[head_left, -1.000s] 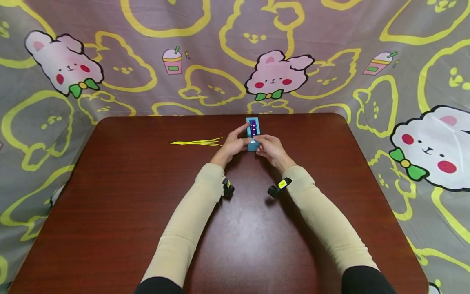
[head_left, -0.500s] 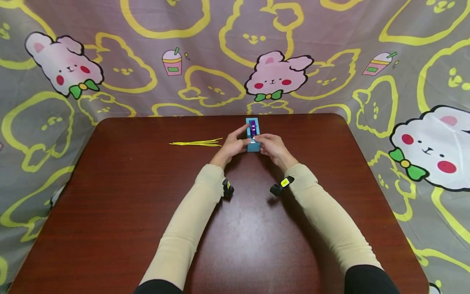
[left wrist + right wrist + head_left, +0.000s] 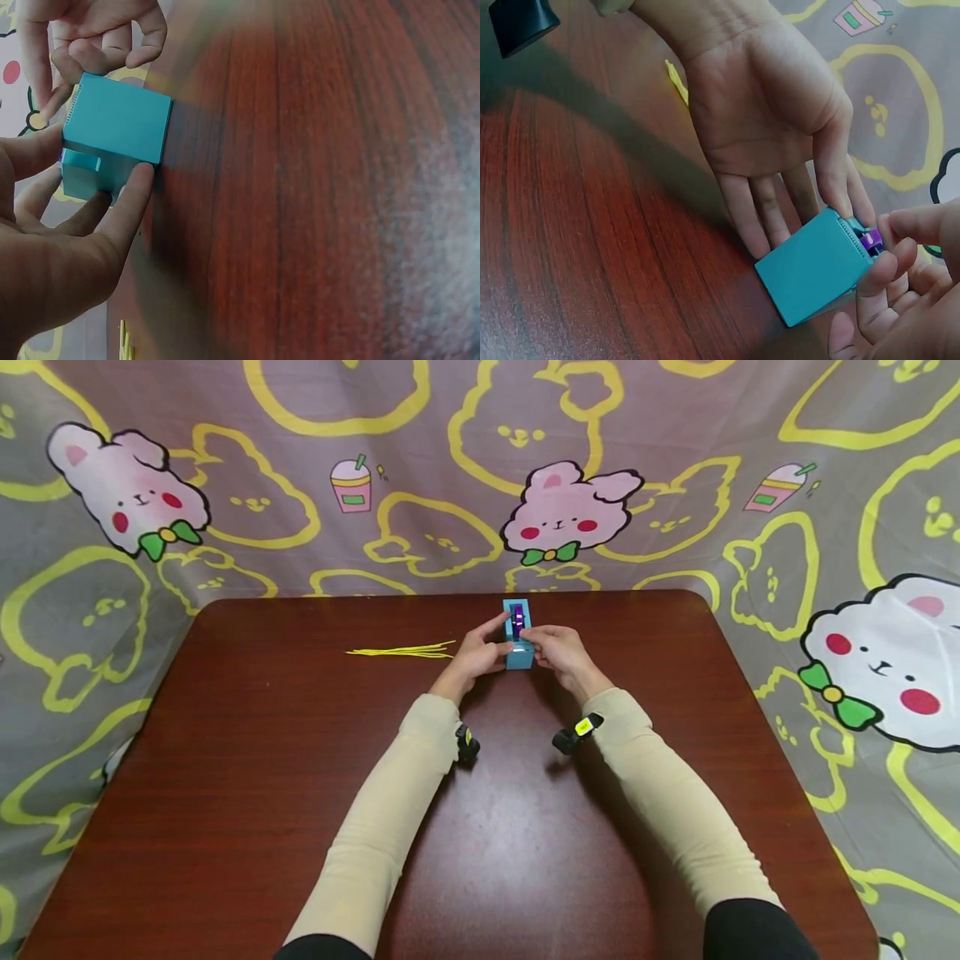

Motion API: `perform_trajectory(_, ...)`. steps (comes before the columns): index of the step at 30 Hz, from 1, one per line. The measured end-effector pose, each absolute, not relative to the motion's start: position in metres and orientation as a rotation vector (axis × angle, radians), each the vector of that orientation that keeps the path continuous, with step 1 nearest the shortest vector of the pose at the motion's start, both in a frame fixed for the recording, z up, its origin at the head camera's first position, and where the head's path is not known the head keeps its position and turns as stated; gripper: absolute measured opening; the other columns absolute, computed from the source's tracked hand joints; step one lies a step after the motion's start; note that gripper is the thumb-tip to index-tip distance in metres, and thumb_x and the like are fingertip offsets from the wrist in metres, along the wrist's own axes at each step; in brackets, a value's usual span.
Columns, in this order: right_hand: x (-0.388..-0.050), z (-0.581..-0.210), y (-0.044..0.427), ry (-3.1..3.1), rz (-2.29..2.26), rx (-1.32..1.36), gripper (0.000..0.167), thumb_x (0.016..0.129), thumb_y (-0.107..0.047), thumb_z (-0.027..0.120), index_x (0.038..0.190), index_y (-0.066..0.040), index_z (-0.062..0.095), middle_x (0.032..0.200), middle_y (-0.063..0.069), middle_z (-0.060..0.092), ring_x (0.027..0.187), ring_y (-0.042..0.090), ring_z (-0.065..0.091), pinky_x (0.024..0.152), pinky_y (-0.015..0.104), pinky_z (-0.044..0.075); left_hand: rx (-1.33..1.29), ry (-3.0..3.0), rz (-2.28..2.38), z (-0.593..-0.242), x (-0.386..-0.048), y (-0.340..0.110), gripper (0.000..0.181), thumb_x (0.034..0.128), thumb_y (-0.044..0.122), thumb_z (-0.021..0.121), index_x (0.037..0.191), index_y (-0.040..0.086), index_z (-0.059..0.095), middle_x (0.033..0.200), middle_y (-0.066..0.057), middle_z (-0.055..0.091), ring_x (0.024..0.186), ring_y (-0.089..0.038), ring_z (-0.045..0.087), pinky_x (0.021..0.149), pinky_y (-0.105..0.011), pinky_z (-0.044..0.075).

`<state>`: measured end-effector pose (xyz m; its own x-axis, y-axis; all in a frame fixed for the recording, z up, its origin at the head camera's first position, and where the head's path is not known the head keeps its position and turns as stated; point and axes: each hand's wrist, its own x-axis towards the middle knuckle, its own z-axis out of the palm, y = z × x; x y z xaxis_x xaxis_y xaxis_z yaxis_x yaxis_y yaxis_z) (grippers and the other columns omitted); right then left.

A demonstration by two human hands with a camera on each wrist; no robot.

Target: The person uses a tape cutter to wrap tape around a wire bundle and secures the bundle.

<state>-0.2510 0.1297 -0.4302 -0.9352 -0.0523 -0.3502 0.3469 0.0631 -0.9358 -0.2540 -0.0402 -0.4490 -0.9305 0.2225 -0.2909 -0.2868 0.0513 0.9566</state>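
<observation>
A light blue tape dispenser point(image 3: 519, 658) stands near the table's far edge, a purple tape roll point(image 3: 518, 617) set in its slot. My left hand point(image 3: 476, 656) grips the dispenser from the left, thumb at its near part and a finger farther up its side. From the right, my right hand point(image 3: 564, 656) has its thumb and forefinger together at the purple roll. The left wrist view shows the dispenser point(image 3: 120, 116) between left fingers and thumb. In the right wrist view, right fingertips touch the purple roll point(image 3: 871, 240); whether they pinch a tape end is hard to see.
Thin yellow strips point(image 3: 401, 651) lie in a loose bundle on the brown table point(image 3: 262, 777), left of my left hand. A patterned curtain point(image 3: 435, 443) hangs behind the table and along its sides.
My right fingertips have shifted from the dispenser's near part up to the purple roll, and the right hand has moved slightly away from me. My left hand keeps its hold.
</observation>
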Motion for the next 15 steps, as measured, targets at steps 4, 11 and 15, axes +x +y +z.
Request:
perform_trajectory(4,-0.2507,-0.4268,0.1295,2.100,-1.897,0.292,0.030,0.098,-0.024,0.069,0.115,0.000,0.070,0.078,0.002,0.057,0.074,0.018,0.053,0.075,0.034,0.049,-0.066,1.981,1.942,-0.4493,-0.2543,-0.0400,0.061,0.0997,0.007,0.060,0.152,0.034,0.045,0.161,-0.005,0.030,0.120,-0.027,0.057,0.095,-0.043,0.052)
perform_trajectory(11,-0.2507,-0.4280,0.1299,2.114,-1.902,0.301,0.031,0.096,-0.023,0.070,0.115,0.002,0.070,0.074,0.000,0.056,0.072,0.017,0.052,0.070,0.031,0.049,-0.041,1.983,1.948,-0.4497,-0.2539,-0.0397,0.061,0.1001,0.007,0.059,0.153,0.034,0.044,0.161,-0.005,0.030,0.120,-0.026,0.057,0.094,-0.043,0.052)
perform_trajectory(15,-0.2492,-0.4305,0.1299,2.103,-1.928,0.322,0.030,0.095,-0.021,0.072,0.114,0.003,0.071,0.072,0.001,0.056,0.069,0.016,0.051,0.070,0.031,0.048,-0.029,1.989,1.948,-0.4496,-0.2530,-0.0399,0.061,0.1001,0.007,0.059,0.153,0.033,0.044,0.162,-0.005,0.029,0.122,-0.025,0.056,0.094,-0.044,0.052)
